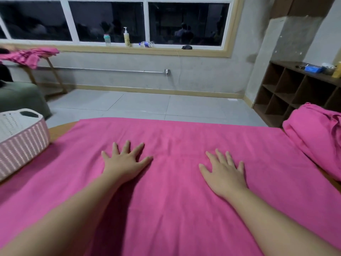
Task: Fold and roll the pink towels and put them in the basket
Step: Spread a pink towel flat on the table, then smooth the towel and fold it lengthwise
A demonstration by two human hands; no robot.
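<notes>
Seen from my head camera: a bright pink towel (175, 182) lies spread flat across the wooden table (60, 129), covering nearly all of it, its far edge running straight along the table's far side and a faint crease crossing it between my hands. My left hand (125, 163) lies palm down on the cloth, fingers straight and splayed, gripping nothing. My right hand (224, 172) rests the same way just to the right, fingers spread flat on the towel, holding nothing.

At the table's left end stands the basket (22, 145), pink-and-white weave with a white rim and a handle cut-out, touching the towel's left edge; the part of its inside that shows looks pale, and I cannot tell whether anything lies in it. At the right end a heap of more pink towels (313, 137) sits bunched up, overlapping the spread one.

Farther off, a dark cubby shelf (295, 95) stands against the right wall. Bottles (127, 36) line the windowsill, and more pink cloth (33, 55) drapes a stand at far left.
</notes>
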